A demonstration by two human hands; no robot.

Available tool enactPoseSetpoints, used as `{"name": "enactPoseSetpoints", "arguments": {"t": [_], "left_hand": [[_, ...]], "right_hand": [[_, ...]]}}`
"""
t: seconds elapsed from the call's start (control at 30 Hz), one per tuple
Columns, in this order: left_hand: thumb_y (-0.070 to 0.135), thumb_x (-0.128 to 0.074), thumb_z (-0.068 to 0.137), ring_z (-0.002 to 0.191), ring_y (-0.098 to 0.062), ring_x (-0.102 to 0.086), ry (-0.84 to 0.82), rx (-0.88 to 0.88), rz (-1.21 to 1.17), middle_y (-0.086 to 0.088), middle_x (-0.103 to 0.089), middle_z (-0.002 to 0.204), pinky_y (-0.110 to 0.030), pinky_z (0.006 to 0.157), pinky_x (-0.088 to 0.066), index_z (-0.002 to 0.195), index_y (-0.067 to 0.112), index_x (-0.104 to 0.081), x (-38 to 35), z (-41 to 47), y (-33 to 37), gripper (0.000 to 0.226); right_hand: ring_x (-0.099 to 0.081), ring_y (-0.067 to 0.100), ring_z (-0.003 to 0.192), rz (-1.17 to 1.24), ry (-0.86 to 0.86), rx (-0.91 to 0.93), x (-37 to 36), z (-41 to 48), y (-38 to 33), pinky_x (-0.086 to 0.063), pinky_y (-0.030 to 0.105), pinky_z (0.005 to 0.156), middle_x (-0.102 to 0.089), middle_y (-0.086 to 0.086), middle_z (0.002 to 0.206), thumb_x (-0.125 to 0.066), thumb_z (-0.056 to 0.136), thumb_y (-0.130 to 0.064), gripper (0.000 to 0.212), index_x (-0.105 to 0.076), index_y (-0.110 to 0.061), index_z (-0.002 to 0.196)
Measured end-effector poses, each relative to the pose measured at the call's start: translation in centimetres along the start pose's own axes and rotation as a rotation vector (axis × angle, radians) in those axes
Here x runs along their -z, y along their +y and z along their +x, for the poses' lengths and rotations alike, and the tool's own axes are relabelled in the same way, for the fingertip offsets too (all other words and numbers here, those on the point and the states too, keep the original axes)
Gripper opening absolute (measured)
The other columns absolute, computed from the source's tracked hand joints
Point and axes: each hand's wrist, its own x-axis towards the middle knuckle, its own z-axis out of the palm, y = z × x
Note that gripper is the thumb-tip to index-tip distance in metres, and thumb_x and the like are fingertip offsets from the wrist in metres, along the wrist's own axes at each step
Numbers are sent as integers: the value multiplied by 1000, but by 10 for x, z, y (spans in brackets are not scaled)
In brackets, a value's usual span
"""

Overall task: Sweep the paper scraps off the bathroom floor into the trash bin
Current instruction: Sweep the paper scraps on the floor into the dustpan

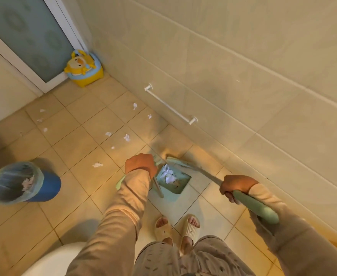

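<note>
My left hand (pixel 140 163) grips the upright handle of a pale green dustpan (pixel 180 184) that rests on the tiled floor in front of my feet. White paper scraps (pixel 168 173) lie inside the pan. My right hand (pixel 236 186) holds the green handle of a broom (pixel 256 208), whose head (pixel 178 162) sits at the pan's far edge. Several loose paper scraps (pixel 126 137) are scattered over the tiles further ahead and to the left. A blue trash bin (pixel 48 187) with a clear liner stands at the left, with some paper inside.
A tiled wall with a white towel bar (pixel 170 104) runs along the right. A yellow and blue child's potty (pixel 84 67) stands in the far corner by a frosted glass door (pixel 24 32). A white toilet rim (pixel 58 261) shows at the lower left. My slippered feet (pixel 176 231) stand behind the dustpan.
</note>
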Motion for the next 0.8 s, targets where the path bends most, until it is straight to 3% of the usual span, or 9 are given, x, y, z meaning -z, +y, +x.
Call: {"name": "enactPoseSetpoints", "arguments": {"t": [0.07, 0.17, 0.2, 0.23, 0.33, 0.43, 0.5, 0.6, 0.8], "left_hand": [[32, -47, 90, 103, -27, -62, 17, -5, 4, -8, -66, 112, -30, 81, -46, 111, 12, -62, -3, -4, 0, 33], [33, -47, 90, 104, -29, -61, 45, -12, 2, -10, -66, 113, -31, 81, -46, 111, 12, -62, -8, -7, 0, 34], [33, -47, 90, 104, -29, -62, 51, -13, -1, -10, -66, 113, -31, 80, -46, 111, 12, -62, -7, -7, 0, 34], [33, -47, 90, 103, -29, -62, 50, -10, 1, -10, -66, 112, -31, 79, -46, 111, 12, -62, -7, -7, 1, 34], [33, -47, 90, 103, -28, -62, 50, -13, 14, -9, -66, 112, -31, 79, -46, 111, 12, -62, -7, -8, 0, 33], [31, -47, 91, 105, -27, -62, 1, 12, 31, -8, -66, 113, -32, 83, -47, 112, 12, -63, -4, -5, -4, 33], [31, -47, 91, 101, -26, -62, 5, 25, 2, -8, -67, 110, -32, 81, -47, 110, 11, -63, 3, -11, -3, 32], [33, -47, 91, 98, -26, -63, 27, -3, 3, -8, -67, 108, -31, 79, -46, 108, 12, -63, 4, -17, -5, 32], [40, -47, 91, 97, -26, -62, 38, 88, -92, -8, -67, 107, -29, 74, -42, 108, 14, -61, -16, -30, -19, 34]], "right_hand": [[-44, 3, 19, -173, 78, 44, -14, 8, -11, -43, 17, 47, -46, -5, 22, -45, 85, -3, 35, -44, -9, 50], [-48, 10, 48, -283, 131, 61, -36, 21, -14, -38, 20, 52, -54, 0, 59, -43, 89, -8, 14, -56, -5, 87], [-47, 13, 54, -305, 127, 46, -42, 24, -12, -36, 19, 50, -55, 4, 71, -41, 91, -10, 25, -57, -1, 108], [-50, 16, 58, -325, 97, 28, -47, 26, -8, -35, 19, 49, -57, 8, 83, -40, 92, -10, 31, -55, 2, 115], [-60, 22, 66, -380, 3, -4, -65, 30, 13, -39, 17, 46, -66, 16, 102, -42, 89, -7, 21, -59, 3, 96], [-45, 11, 51, -333, -30, -40, -69, 25, 33, -39, 15, 41, -60, 2, 53, -46, 88, -6, 26, -49, -11, 63], [-46, 12, 40, -85, -77, -75, -54, 9, 52, -40, 19, 41, -48, -1, 30, -47, 85, -3, 32, -45, -8, 54], [-41, 11, 25, 243, -91, -139, -27, -11, 79, -35, 13, 37, -42, 2, 32, -47, 87, -2, 33, -45, -6, 53], [-40, 10, 21, 258, -97, -92, -27, -13, 75, -33, 11, 35, -40, 2, 28, -43, 89, 1, 38, -41, -6, 52]]}}
